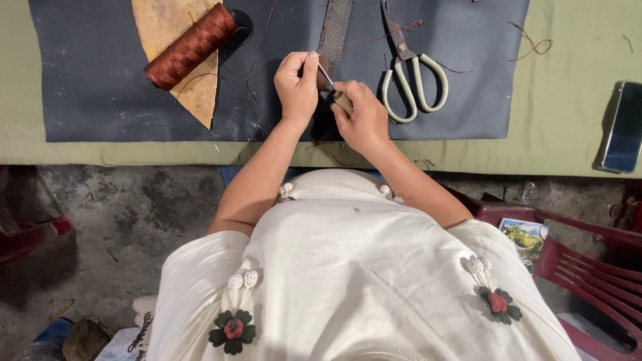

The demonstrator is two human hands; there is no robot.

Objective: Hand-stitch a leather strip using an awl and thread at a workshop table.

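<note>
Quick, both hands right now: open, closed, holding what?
Left hand: closed on a small dark piece.
Right hand: closed on a tool handle.

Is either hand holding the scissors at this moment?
No. The scissors lie untouched on the dark leather sheet, beside the right hand, which grips a small tool with the left hand.

Just right of your grip, the scissors point(413, 79) block the way; up and left, the thread spool point(192, 47) sits on tan leather point(175, 60). Bare dark sheet point(87, 80) lies open far left.
</note>
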